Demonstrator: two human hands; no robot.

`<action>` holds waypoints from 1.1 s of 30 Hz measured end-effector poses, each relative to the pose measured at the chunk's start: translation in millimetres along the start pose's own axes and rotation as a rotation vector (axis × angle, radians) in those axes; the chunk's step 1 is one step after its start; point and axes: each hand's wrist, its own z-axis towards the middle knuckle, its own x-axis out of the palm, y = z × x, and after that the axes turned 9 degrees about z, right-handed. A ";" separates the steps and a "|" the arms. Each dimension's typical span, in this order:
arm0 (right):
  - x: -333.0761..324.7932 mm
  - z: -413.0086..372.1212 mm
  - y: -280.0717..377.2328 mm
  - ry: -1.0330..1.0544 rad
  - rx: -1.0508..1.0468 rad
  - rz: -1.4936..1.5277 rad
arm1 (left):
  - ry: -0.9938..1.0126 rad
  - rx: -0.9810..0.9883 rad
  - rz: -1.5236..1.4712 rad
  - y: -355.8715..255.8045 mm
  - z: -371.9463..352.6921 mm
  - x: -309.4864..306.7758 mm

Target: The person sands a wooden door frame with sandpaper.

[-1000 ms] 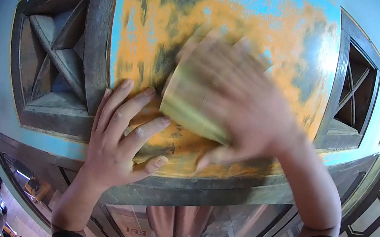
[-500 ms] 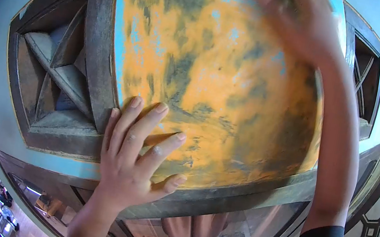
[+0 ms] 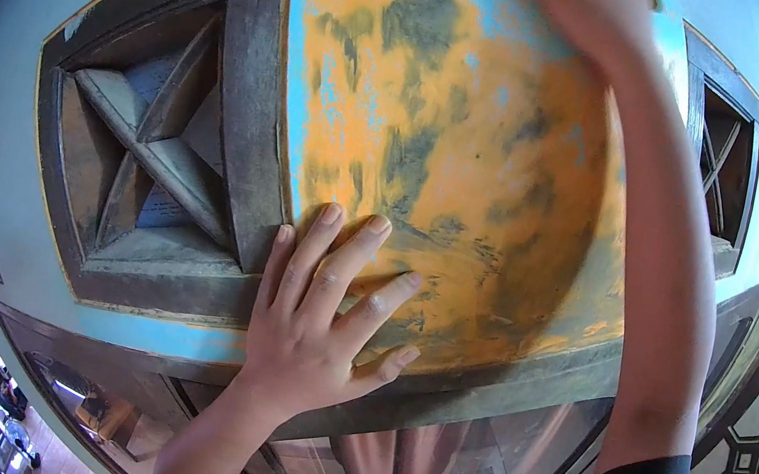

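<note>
My left hand (image 3: 315,317) lies flat with its fingers spread against the lower left of a wall panel (image 3: 500,187). That panel is coated in patchy orange and dark grey, with bright blue showing through. Pale dust marks the left knuckles. High on the same panel, my right hand (image 3: 597,11) reaches up and is cut off by the top edge of the view. A small bit of something dark olive shows at its fingers and side. Most of that thing is out of view, so I cannot make out what it is.
Left of the panel is a dark wooden vent frame (image 3: 261,115) with crossed slats; another vent (image 3: 722,165) is at the right. A wooden beam (image 3: 475,388) runs below, above glass panes (image 3: 450,473) with a curtain behind. A panelled door (image 3: 756,435) stands far right.
The view has shifted, so the panel and my left hand appear further right. My left hand keeps its place on the panel. My right hand has moved higher, partly out of view.
</note>
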 end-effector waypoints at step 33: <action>-57.1 -142.7 -60.1 0.134 -0.087 -0.021 | -0.002 -0.011 -0.004 -4.4 -4.2 -1.2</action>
